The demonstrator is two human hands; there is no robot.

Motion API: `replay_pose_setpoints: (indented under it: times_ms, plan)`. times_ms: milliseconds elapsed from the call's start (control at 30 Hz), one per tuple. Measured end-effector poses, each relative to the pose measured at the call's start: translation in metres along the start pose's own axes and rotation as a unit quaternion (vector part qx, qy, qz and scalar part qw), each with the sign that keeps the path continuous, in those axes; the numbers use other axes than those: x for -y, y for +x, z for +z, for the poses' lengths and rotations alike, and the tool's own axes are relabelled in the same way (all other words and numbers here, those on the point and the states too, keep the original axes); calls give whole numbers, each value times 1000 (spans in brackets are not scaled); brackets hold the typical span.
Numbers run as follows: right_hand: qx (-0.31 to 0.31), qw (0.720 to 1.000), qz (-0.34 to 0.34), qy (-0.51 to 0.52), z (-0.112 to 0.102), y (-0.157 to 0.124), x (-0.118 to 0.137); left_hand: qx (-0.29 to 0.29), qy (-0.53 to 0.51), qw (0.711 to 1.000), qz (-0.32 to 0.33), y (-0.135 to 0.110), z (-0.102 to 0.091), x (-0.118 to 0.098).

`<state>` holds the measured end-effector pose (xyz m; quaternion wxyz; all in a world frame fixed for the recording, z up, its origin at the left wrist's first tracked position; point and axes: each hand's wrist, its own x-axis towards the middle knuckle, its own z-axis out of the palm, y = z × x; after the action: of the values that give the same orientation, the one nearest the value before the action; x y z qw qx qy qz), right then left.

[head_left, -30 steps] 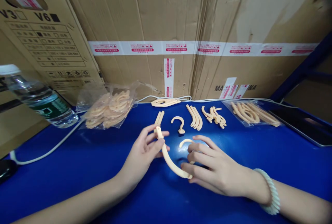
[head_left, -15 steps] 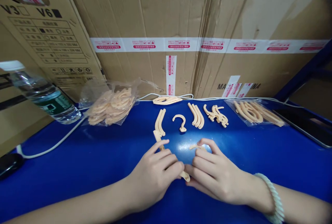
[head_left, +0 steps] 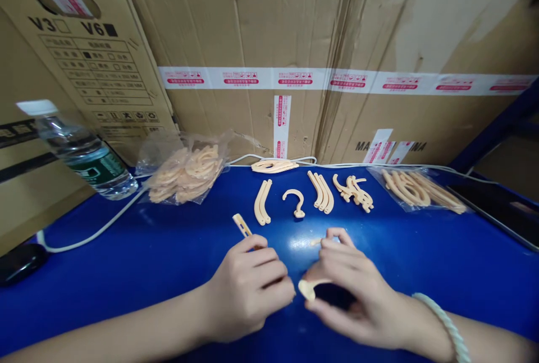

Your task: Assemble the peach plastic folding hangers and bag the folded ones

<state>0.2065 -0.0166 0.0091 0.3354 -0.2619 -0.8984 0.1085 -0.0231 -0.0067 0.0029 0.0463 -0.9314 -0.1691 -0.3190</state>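
My left hand (head_left: 248, 284) is closed around a long curved peach plastic strip (head_left: 242, 224), whose notched end sticks out above the knuckles. My right hand (head_left: 349, 295) is closed on a smaller curved peach piece (head_left: 309, 288), one end showing between thumb and fingers, another tip (head_left: 315, 242) above the forefinger. The two hands meet over the blue tabletop (head_left: 126, 262). Just beyond them lie a pair of curved strips (head_left: 263, 209), a single hook piece (head_left: 296, 201), three more strips (head_left: 322, 191) and a small heap of hooks (head_left: 354, 191).
A clear bag of peach parts (head_left: 185, 173) lies at back left, another bag (head_left: 421, 190) at back right. A water bottle (head_left: 80, 152) lies at far left by a white cable (head_left: 96, 231). Cardboard boxes (head_left: 295, 43) wall off the back. A flat stack of pieces (head_left: 273, 166) sits by them.
Both hands drew closer to me and curled tighter. The long strip, earlier spanning both hands, now sits in the left hand alone, while the right hand has lifted the smaller piece off the table.
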Motion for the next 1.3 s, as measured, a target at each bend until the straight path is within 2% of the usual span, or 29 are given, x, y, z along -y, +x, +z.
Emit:
replay_pose_setpoints:
  times_ms: [67,133,233,333,433,567,767,933,1033,1100,1133,1200,1300]
  plan:
    - [-44,997,51,32,-5,1,-8,-31,-8,999,2,-2,-5,7]
    - [-81,992,82,43,-11,2,-18,-32,-27,999,-20,-3,-10,19]
    - [-96,988,112,55,-17,3,-27,-5,13,999,-33,-7,-16,45]
    - [-97,987,112,62,-17,4,-30,41,62,994,-83,-11,-18,69]
    - [-98,989,99,53,-15,3,-33,96,10,985,-144,-14,-18,80]
    - [-82,991,102,7,-14,3,-41,72,-49,974,-207,-15,-17,79]
    - [-33,995,58,-77,-13,19,-52,39,-54,965,-254,-17,-10,73]
    - [27,990,36,-134,-7,41,-68,47,-68,969,-231,-19,-5,71]
    - [99,986,30,-129,-6,48,-75,33,-51,975,-214,-20,-3,70]
    - [106,987,26,-115,-10,50,-73,32,-34,975,-217,-21,0,69]
    - [87,990,22,-109,-15,52,-70,35,-28,974,-221,-22,1,70]
    - [12,995,11,-102,-28,54,-57,46,-24,974,-223,-22,4,71]
    - [-167,980,-23,-105,-58,54,-30,56,-27,977,-206,-18,8,73]
